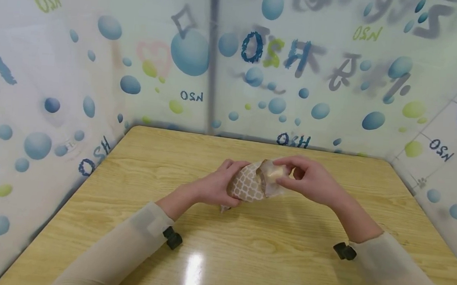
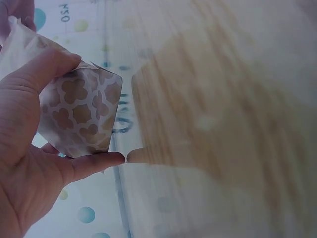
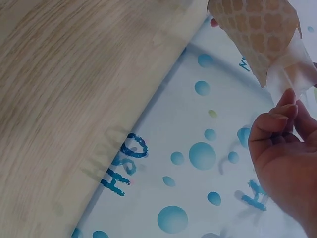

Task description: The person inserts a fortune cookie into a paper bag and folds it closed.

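Observation:
My left hand (image 1: 214, 187) grips a brown paper bag (image 1: 248, 183) with a white lattice print, held over the middle of the table. The left wrist view shows the thumb across the bag's near side (image 2: 81, 111) and a finger stretched along its bottom edge. At the bag's mouth, which faces right, a translucent packet (image 1: 275, 178) with something pale yellow inside sticks out. My right hand (image 1: 315, 181) pinches that packet between thumb and fingertips. From the right wrist, the clear wrapping (image 3: 291, 74) shows just above the fingertips; what the packet holds is unclear.
Beneath both hands is a wooden table (image 1: 260, 248) with a light glare near its front. Walls covered in bubble-print sheeting (image 1: 192, 95) stand behind it and at both sides. A small black device (image 1: 172, 238) is strapped at each wrist.

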Demonstrator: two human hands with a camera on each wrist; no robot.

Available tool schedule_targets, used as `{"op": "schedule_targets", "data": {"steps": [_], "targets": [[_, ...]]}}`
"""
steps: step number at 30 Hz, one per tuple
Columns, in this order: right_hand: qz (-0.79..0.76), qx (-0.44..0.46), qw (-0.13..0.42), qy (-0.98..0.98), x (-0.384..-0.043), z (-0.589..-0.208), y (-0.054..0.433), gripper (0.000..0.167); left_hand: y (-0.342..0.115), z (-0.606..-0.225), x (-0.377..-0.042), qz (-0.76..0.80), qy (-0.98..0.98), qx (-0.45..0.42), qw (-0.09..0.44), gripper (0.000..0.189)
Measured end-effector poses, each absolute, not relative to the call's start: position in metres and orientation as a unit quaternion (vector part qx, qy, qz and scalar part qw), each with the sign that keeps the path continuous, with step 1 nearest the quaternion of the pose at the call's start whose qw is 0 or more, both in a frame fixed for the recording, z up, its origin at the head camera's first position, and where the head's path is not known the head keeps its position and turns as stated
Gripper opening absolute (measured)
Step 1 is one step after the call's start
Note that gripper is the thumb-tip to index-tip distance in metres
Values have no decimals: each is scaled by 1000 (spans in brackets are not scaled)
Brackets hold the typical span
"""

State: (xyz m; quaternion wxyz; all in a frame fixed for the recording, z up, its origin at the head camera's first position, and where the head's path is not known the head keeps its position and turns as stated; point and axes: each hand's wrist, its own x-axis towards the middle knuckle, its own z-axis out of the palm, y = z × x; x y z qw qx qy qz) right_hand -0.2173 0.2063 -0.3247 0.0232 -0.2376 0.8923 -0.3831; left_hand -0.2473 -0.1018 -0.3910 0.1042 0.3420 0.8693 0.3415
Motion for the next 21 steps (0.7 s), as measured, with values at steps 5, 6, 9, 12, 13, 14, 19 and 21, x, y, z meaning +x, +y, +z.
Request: {"op": "schedule_targets", "data": {"steps": [5, 6, 9, 12, 13, 14, 19, 21], "targets": [[-346, -247, 1, 905, -217, -325, 199, 39, -100, -392, -248, 343, 867, 348, 101, 108], [-340, -250, -4, 907, -217, -325, 197, 39, -100, -392, -249, 343, 866, 349, 100, 108], [-323, -261, -13, 910, -216, -326, 189, 39, -100, -393, -248, 345, 865, 351, 97, 107], [-320, -267, -14, 909, -215, -326, 185, 41, -100, -392, -247, 346, 865, 351, 93, 107], [-323, -268, -16, 908, -214, -327, 185, 42, -101, -392, -247, 347, 865, 351, 92, 106], [-329, -266, -20, 906, -214, -327, 186, 43, -101, -392, -246, 349, 864, 350, 91, 106], [-373, -250, -51, 892, -213, -332, 200, 45, -102, -391, -246, 357, 862, 348, 89, 106], [-384, -248, -56, 888, -213, -334, 206, 43, -103, -391, -246, 357, 862, 349, 86, 107]]}}
